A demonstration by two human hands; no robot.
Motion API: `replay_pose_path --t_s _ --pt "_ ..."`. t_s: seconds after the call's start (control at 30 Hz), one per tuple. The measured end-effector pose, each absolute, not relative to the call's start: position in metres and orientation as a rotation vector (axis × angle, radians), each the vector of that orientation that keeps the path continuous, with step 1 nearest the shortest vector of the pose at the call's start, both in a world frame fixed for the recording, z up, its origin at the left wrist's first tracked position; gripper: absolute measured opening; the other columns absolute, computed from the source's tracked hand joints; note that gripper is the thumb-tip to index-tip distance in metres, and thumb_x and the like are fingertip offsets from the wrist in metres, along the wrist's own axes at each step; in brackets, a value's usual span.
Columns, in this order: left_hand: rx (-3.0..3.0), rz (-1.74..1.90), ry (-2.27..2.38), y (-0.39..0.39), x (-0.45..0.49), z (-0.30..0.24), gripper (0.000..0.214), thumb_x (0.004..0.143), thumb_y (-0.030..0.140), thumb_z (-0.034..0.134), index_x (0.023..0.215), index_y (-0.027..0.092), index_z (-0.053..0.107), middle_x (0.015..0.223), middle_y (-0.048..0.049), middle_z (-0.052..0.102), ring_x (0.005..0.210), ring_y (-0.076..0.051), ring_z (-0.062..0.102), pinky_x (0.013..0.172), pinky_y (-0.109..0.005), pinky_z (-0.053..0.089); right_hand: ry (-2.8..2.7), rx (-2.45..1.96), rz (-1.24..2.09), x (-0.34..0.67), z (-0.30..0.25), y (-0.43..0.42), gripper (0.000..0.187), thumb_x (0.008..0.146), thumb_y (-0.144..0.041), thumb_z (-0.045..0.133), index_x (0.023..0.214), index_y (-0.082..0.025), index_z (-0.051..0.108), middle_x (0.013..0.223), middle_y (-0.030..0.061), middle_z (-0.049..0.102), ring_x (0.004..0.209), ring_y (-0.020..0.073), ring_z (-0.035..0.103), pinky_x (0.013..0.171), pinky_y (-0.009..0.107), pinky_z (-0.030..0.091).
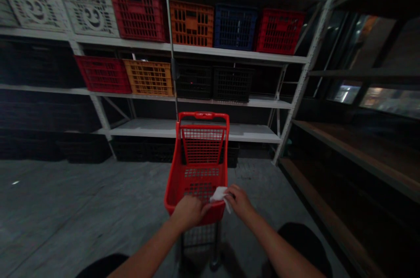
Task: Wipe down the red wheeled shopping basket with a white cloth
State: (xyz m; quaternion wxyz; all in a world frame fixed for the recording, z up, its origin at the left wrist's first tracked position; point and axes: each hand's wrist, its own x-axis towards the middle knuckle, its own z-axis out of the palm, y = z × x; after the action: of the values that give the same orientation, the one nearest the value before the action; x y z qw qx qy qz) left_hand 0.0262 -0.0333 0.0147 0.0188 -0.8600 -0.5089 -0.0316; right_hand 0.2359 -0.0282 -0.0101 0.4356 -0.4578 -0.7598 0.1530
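Observation:
A small red shopping cart [200,173] with a grid back and a handle on its far side stands in front of me. My left hand [188,211] is closed over the near rim of its basket, the thumb pointing right. At the near right corner, my right hand [239,200] pinches a white cloth [218,193]. That cloth lies crumpled over the rim between my two hands, and a loose end hangs down by my right fingers. Whether it is fabric or paper is too blurred to tell.
Behind the cart, a white metal rack [229,53] carries a red crate [280,31], an orange crate [191,23], a blue crate [235,26] and several others. Brown shelving [348,151] runs along the right. Grey concrete floor [82,208] surrounds the cart.

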Motion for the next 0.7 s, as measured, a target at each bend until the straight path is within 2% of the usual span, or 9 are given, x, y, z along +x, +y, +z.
replay_pose_path --t_s 0.13,0.27,0.57,0.7 --pt "-2.688 -0.123 -1.537 -0.033 0.02 0.013 0.069 0.083 0.054 0.01 0.071 0.016 0.067 0.07 -0.0129 0.066 0.07 -0.022 0.062 0.067 -0.032 0.042 -1.894 -1.166 0.225 0.24 0.011 0.013 0.018 0.072 -0.007 0.05 0.076 -0.019 0.063 0.076 0.0012 0.054 0.074 0.0136 0.052 0.069 0.024 0.041" --pt "-2.694 -0.089 -1.485 -0.033 0.011 0.013 0.068 0.083 0.054 0.011 0.071 0.018 0.066 0.069 -0.011 0.066 0.068 -0.02 0.061 0.066 -0.03 0.042 -1.798 -1.211 0.165 0.238 0.019 0.038 0.022 0.072 -0.005 0.047 0.076 -0.018 0.064 0.073 0.0018 0.052 0.071 0.0136 0.051 0.066 0.023 0.042" --pt "-2.716 -0.072 -1.405 -0.023 -0.022 0.012 0.068 0.085 0.051 0.007 0.07 0.016 0.064 0.067 -0.0112 0.065 0.066 -0.019 0.061 0.063 -0.029 0.04 -1.967 -0.975 0.366 0.194 -0.023 -0.055 0.027 0.078 -0.01 0.044 0.091 -0.022 0.064 0.078 0.0014 0.048 0.071 0.0114 0.05 0.062 0.02 0.042" --pt "-2.743 -0.07 -1.378 -0.018 -0.026 0.012 0.068 0.085 0.05 0.008 0.068 0.016 0.064 0.066 -0.01 0.065 0.066 -0.018 0.061 0.062 -0.027 0.04 -1.981 -1.012 0.255 0.203 -0.013 -0.035 0.024 0.079 -0.012 0.044 0.088 -0.02 0.064 0.076 0.0014 0.046 0.068 0.0108 0.047 0.061 0.019 0.04"
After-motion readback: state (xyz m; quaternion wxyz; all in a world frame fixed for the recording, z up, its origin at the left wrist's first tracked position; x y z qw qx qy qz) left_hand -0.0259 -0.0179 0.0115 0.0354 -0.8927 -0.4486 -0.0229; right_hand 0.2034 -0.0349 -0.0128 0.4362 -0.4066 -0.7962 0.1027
